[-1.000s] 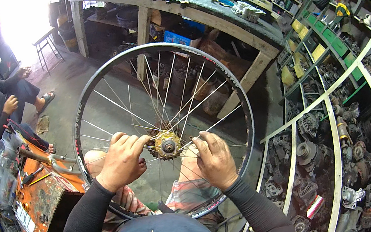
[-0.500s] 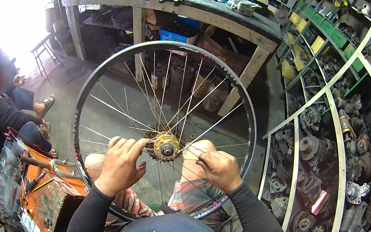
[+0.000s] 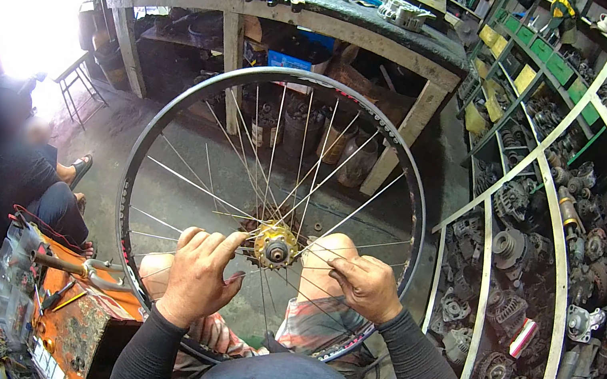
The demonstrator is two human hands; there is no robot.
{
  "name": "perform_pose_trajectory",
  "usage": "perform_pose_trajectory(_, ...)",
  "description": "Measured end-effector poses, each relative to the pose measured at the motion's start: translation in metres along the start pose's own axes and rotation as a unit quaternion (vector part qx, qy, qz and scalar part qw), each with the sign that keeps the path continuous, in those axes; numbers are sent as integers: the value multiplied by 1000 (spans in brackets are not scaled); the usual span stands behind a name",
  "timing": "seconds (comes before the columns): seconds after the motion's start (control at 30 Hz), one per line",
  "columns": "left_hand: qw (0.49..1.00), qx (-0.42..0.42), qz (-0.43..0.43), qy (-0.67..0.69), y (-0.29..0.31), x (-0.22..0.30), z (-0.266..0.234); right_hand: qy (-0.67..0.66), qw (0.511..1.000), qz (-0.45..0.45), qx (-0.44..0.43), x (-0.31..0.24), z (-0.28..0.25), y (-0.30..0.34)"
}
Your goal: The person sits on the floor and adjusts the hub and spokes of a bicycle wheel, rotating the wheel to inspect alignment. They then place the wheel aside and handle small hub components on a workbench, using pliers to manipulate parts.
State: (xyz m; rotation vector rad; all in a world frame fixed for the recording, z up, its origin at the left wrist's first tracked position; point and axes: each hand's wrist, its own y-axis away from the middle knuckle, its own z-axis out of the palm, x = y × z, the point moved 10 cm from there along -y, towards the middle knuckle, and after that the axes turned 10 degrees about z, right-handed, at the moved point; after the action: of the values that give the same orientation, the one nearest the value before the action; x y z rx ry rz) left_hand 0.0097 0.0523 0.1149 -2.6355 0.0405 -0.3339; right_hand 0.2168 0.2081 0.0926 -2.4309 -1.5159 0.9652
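A bicycle wheel [image 3: 161,112] with a black rim stands upright over my knees, its lower edge against my lap. Thin metal spokes [image 3: 347,217] run from the gold hub [image 3: 275,246] toward the rim, and a toothed cog shows behind the hub. My left hand [image 3: 203,276] is just left of the hub; its bent fingers rest at the spokes, with the thumb apart from the index finger. Right of the hub, my right hand [image 3: 368,286] pinches a spoke between thumb and fingers. The fingertips' exact hold is partly hidden.
An orange box [image 3: 72,327] with a metal fork-shaped part [image 3: 94,272] stands at my left. Beyond it sits another person [image 3: 29,178]. A workbench [image 3: 303,7] spans the far side. Shelves [image 3: 479,277] full of metal machine parts line the right.
The hub and the wheel's right side have shifted slightly right and down in view. My right hand has moved a little right, its fingers still at the spokes. The left hand has barely moved.
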Motion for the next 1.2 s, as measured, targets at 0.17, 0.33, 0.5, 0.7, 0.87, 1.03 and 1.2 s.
perform_pose_trajectory(0.17, 1000, 25, -3, 5, 4, -2, -5, 65, 989, -42, 126, -2, -35, 3)
perform_pose_trajectory(0.33, 999, 51, 0, 7, 5, 5, -14, -30, 944, 222, 244, 98, -92, -3)
perform_pose_trajectory(0.5, 998, 63, 24, -3, 3, 15, -34, -515, 787, 340, 18, 143, -81, -21)
perform_pose_trajectory(0.7, 989, 139, 48, 7, -20, -1, -79, -625, 779, 33, -40, 47, -184, -65)
perform_pose_trajectory(0.87, 983, 177, -35, -19, -22, -65, -35, -587, 801, 107, -47, -55, -159, -88)
perform_pose_trajectory(1.03, 970, 62, -154, 180, 3, -141, 55, -561, 803, 182, -87, -79, -45, -118)
perform_pose_trajectory(1.2, 953, -86, -219, 194, 22, -181, 126, -571, 780, 225, -119, -35, 79, -135)
